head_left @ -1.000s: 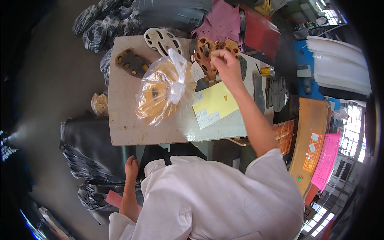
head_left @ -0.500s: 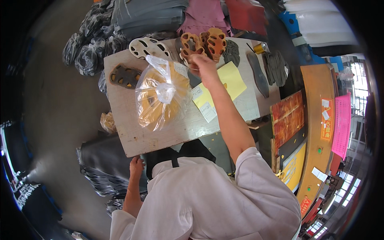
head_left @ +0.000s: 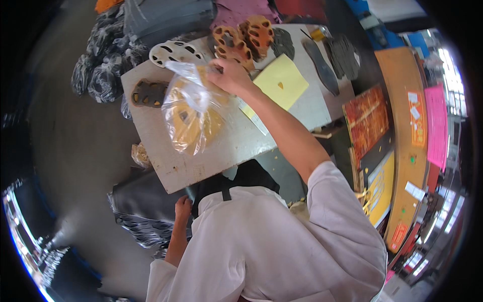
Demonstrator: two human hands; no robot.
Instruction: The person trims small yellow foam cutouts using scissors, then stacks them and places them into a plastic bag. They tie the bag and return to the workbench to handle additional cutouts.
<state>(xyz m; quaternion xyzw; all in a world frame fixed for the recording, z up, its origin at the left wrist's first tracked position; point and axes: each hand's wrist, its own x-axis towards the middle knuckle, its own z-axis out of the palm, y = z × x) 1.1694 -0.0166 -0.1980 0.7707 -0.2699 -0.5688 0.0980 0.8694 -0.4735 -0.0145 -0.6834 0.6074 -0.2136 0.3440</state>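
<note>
My right hand (head_left: 231, 77) reaches across the board-topped table (head_left: 201, 168), just beside the top of a clear plastic bag (head_left: 193, 118) full of yellow pieces. Its fingers are bent together; whatever they hold, if anything, is hidden. Beyond the hand lie brown shoe-shaped pieces (head_left: 259, 38) with cut-out holes. A yellow sheet (head_left: 282, 83) with a small scrap on it rests under my right forearm. Low at the table's near edge, my left hand (head_left: 183, 207) has its fingers curled; their grip is too small to make out.
A white shoe-shaped piece (head_left: 176, 53) and a dark one (head_left: 149, 93) lie left on the table. At right are a dark sole (head_left: 322, 68) and stacked dark pieces (head_left: 343, 56). Black bagged bundles (head_left: 103, 83) crowd the left; a wooden cabinet (head_left: 402, 100) stands right.
My right hand has moved left, from over the brown pieces to beside the bag's top. The whole view has shifted a little. My left hand stays by the table's near edge.
</note>
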